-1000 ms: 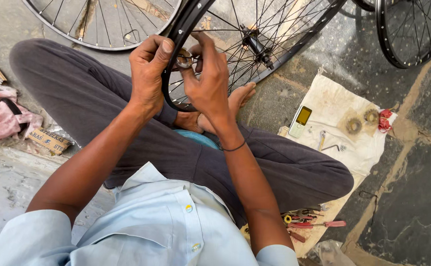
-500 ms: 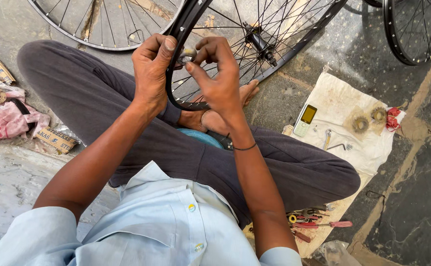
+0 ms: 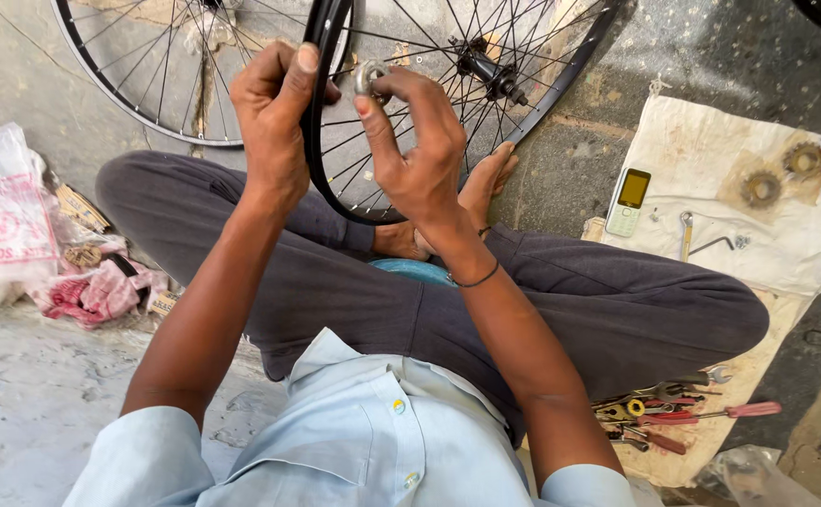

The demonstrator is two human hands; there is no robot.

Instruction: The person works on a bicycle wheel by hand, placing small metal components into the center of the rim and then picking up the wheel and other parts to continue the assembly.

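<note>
Black spoked bicycle wheel [image 3: 448, 122] standing upright between the seated person's crossed legs, its rim clasped by the closed left hand [image 3: 274, 117]. The right hand [image 3: 420, 150], raised with wrist bent, pinches a small round metal spoke tool [image 3: 370, 75] against the spokes; truing appears under way, not finished. Cloth [image 3: 711, 169] with sprockets [image 3: 760, 188] lies well apart.

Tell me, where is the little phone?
In the head view, the phone lies on the pale cloth on the ground at the person's right, next to a small spanner and beyond the bent right knee.
</note>
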